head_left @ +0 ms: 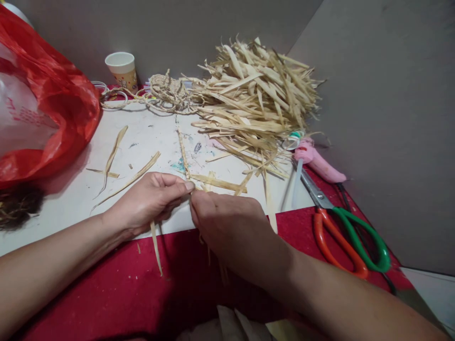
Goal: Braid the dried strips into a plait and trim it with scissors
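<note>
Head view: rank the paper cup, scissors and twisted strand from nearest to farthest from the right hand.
From the right hand:
1. Twisted strand: its near end is at the fingertips.
2. Scissors: to the right, on the table's right side.
3. Paper cup: far left, at the back by the wall.

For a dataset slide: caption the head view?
Left hand pinches a thin straw-coloured strand, right hand beside it; heap of pale strips behind, scissors at right.

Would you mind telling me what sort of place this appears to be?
Probably a handicraft workspace, judging by the scissors, the pink glue gun and the large pile of dried strips.
</note>
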The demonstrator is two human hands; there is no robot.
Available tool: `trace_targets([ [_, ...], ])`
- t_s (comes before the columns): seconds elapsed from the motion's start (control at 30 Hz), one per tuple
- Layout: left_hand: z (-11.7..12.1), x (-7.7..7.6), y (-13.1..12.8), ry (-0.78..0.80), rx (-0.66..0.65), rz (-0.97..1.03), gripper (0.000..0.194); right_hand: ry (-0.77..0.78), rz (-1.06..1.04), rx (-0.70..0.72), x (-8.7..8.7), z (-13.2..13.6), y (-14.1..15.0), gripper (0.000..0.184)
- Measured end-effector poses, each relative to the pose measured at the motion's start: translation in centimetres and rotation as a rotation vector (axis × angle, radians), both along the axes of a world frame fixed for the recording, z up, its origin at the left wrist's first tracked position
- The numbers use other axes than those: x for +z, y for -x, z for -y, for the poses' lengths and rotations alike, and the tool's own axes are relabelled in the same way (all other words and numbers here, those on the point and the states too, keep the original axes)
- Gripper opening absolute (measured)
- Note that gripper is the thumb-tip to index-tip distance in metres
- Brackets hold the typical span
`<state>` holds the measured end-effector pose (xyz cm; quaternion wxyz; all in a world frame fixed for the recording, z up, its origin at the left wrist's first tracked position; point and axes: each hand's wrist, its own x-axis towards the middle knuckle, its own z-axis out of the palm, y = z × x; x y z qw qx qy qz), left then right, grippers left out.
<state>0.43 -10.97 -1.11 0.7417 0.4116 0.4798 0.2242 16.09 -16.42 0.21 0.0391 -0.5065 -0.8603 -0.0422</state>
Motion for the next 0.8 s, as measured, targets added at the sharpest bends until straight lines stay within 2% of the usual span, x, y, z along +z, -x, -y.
trace_targets([
  [0.13, 0.0, 0.0, 0.0, -0.014, 0.009, -0.051, 0.024, 0.023, -0.039, 0.066, -0.2, 0.3, 0.3, 0.019],
  [0.23, -0.3, 0.2, 0.0, 0.016, -0.019, -0.042, 0.025, 0.194, -0.18, 0.179, -0.1, 0.5, 0.0, 0.02],
  [0.3, -0.5, 0.3, 0.1, 0.033, -0.036, -0.021, 0.025, 0.316, -0.385, 0.204, 0.4, 0.4, -0.6, 0.03],
  [0.37, -0.7, 0.3, 0.3, 0.038, -0.058, 0.001, 0.024, 0.335, -0.634, 0.097, 1.0, 0.0, -1.3, 0.037],
  [0.43, -0.9, 0.2, 0.5, 0.037, -0.085, 0.017, 0.023, 0.267, -0.857, -0.097, 1.5, -0.8, -2.1, 0.04],
  [0.53, -1.1, 0.2, 0.7, 0.029, -0.113, 0.015, 0.022, 0.254, -1.036, -0.293, 1.4, -2.5, -3.0, 0.034],
  [0.63, -1.2, 0.2, 0.7, 0.014, -0.107, 0.006, 0.02, 0.359, -0.964, -0.283, 0.8, -4.0, -4.0, 0.024],
  [0.7, -1.2, 0.2, 0.7, 0.011, -0.101, 0.001, 0.018, 0.384, -0.784, -0.25, 0.7, -4.5, -4.8, 0.021],
  [0.8, -1.3, 0.2, 0.7, 0.013, -0.105, -0.01, 0.02, 0.342, -0.528, -0.25, 1.0, -4.7, -5.7, 0.017],
])
